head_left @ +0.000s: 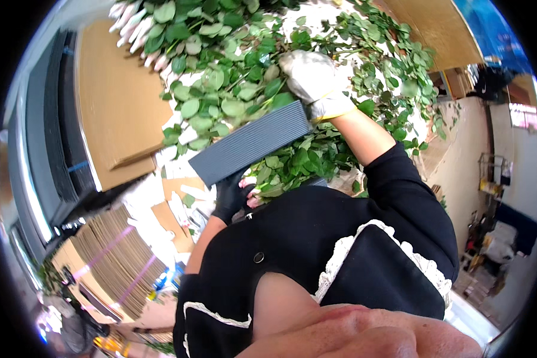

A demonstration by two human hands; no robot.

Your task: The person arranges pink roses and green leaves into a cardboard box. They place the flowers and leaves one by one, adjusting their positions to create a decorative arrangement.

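Note:
My right hand (314,80), in a whitish glove with a yellow-edged cuff, is closed among leafy rose stems (232,107) heaped on the table; what its curled fingers hold is hidden by leaves. In a black glove, my left hand (232,196) is closed beside pink rose heads (252,198), close to my chest, and seems to grip them. Between both hands lies a long dark grey ribbed panel (250,143), slanting up to the right. Its right end meets my right wrist, its lower left corner is just above my left hand. More green foliage (304,161) shows on its near side.
Rose buds in pale sleeves (131,24) lie at the far left. Large cardboard sheets (116,95) stand to the left, above a stack of flat cardboard (110,256). A cardboard box (435,30) borders the heap at the far right. Loose scraps (176,212) lie left of my left hand.

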